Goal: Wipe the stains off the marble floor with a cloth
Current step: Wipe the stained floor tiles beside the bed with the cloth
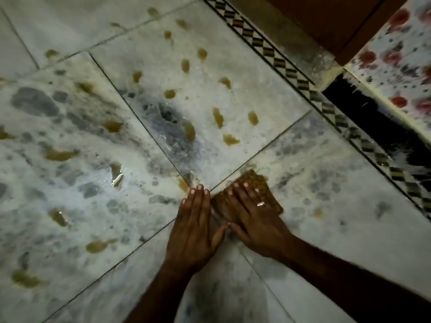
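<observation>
My right hand (254,217) lies flat on the brown cloth (255,180), fingers straight, a ring (260,203) on one. My left hand (196,224) presses flat on the marble floor (326,194) just beside the cloth. Yellow-brown stains (218,117) dot the tiles beyond the cloth, and a checkered border strip (291,73) runs farther off.

Checkered border strip (291,74), brown panel (326,22) (top right), floral-print surface (396,50) — red blotches

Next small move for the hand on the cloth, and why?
Probably slide the cloth left, under the right hand, onto the brown stain at the tile joint. It looks like the nearest stain, just off the fingertips of the left hand, and the right hand lies flat on the cloth. More stains lie beyond on the marble floor.
</observation>
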A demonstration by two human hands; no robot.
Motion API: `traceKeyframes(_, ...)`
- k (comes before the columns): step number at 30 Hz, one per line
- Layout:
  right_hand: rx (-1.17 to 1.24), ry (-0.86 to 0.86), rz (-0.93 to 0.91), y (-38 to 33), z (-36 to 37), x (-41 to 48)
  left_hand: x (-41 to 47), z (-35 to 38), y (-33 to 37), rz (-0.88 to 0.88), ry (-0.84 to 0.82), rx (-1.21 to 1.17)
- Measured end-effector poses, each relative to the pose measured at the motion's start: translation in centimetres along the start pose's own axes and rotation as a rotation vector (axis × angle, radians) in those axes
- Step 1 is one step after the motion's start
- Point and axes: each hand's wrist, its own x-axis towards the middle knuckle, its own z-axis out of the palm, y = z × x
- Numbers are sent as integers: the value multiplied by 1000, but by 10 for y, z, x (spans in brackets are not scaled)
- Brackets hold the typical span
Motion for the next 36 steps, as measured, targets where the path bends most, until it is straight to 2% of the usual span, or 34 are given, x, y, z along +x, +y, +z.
traceKeyframes(3,-63,-32,-20,7,7,-6,-12,13,3,-50,-19,11)
traceKeyframes(8,-178,-75,-189,36,9,-2,-30,35,-1,-113,-51,71)
traceKeyframes(11,-197,-104,-231,42,13,5,-34,40,-3,-189,-50,89)
traceKeyframes(18,-163,43,-388,4,21,34,-46,40,-8,-469,12,169)
traceKeyframes(23,-69,140,-419,-42,28,107,-49,44,-11,-481,23,203)
traceKeyframes(27,-58,117,-339,-25,19,160,-46,42,-9,-484,37,166)
traceKeyframes(30,-106,125,-197,12,15,163,-32,42,-10,-455,36,137)
traceKeyframes(33,-149,98,29,53,14,132,-7,43,-14,-460,13,128)
traceKeyframes(36,-128,107,203,52,15,73,17,46,-14,-453,34,120)
